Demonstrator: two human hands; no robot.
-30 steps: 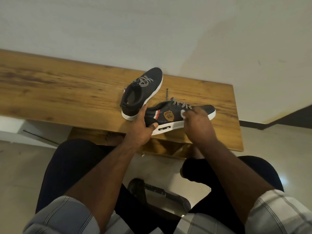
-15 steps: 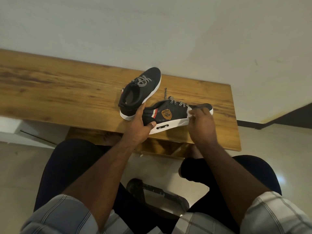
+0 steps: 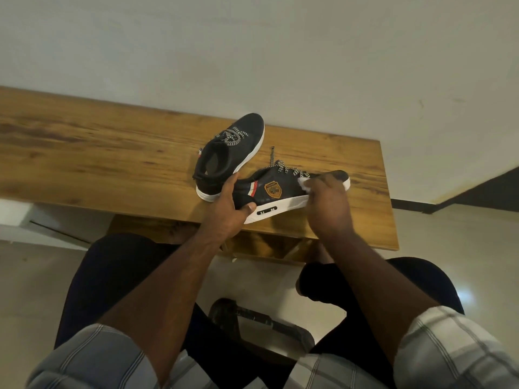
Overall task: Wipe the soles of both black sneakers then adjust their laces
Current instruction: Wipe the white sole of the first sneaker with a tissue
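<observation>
Black sneaker (image 3: 276,189) held at the near edge of the wooden bench (image 3: 84,153), one hand at each end.

Left hand (image 3: 230,211) curls round the heel, thumb pressed on the white sole wall; right hand (image 3: 327,203) is bunched over a white wipe (image 3: 304,185) against the forefoot, beside the laces (image 3: 292,171), though its fingertips are hidden. The shoe's long axis runs heel to toe from the left fingers to the right, tilted so the sole's side faces the person. Judged step: wiping along the sole, a stroke following that axis. Second sneaker (image 3: 233,155) rests upright just beyond the left fingers, toe pointing away.
</observation>
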